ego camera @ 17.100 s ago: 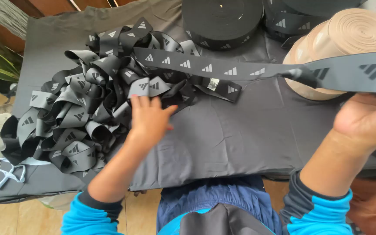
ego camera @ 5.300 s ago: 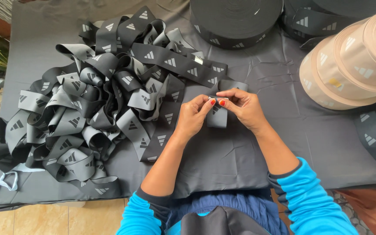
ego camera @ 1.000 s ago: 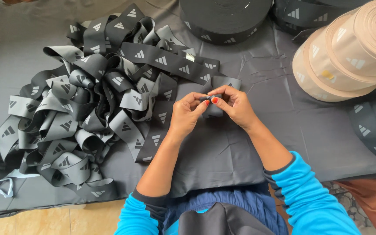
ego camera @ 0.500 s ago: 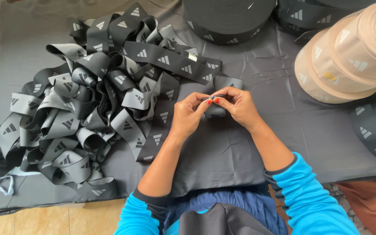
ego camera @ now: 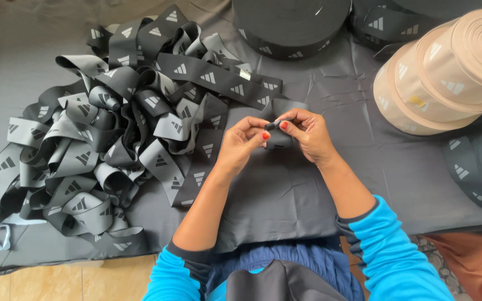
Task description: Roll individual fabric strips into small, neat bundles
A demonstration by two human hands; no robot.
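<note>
1. The left hand and the right hand meet over the middle of the table, fingertips pinched together on the end of a dark grey elastic band.
2. Both hands are closed to a pinch, thumb against forefinger; the other fingers curl loosely. The band's end is folded between them, and exactly how it is folded is too small to make out.
3. Beneath the hands lies the dark grey cloth that covers the table and hangs over the near edge.
4. Left of the hands sits a tangled heap of band, grey and black, printed at intervals with pale triangular striped marks.
5. A small pale rectangular label sits on one strand at the top of the heap.
6. At upper right lie beige rolls, stacked and leaning.
7. A black roll at the top and dark rolls at the right are cut off by the frame edge.
</note>
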